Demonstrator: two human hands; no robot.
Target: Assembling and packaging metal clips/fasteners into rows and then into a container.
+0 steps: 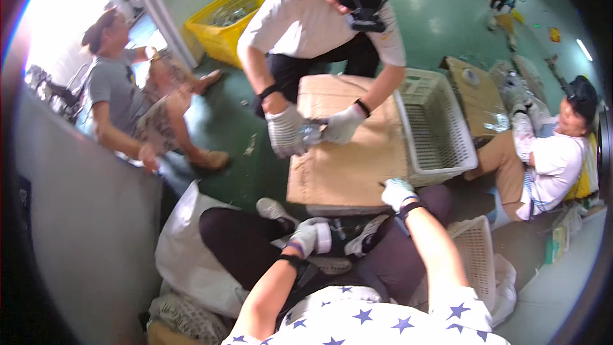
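White roll [323,237] in left hand [305,237], gloved, fingers wrapped round it, low over lap. Right hand [398,192] gloved, loosely curled at near edge of flat cardboard sheet [348,160], grip on anything: cannot tell. Across cardboard, co-worker's gloved hands [284,129] clutch small clear item. White plastic basket [437,129] just right of cardboard, second basket [476,252] beside right forearm. White bag [185,249] on green floor [217,121], left. Yellow crate [227,16] far back.

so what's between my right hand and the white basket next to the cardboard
In the head view, almost nothing: the right hand sits at the cardboard sheet's near right corner, and only a narrow strip of cardboard edge separates it from the white basket.
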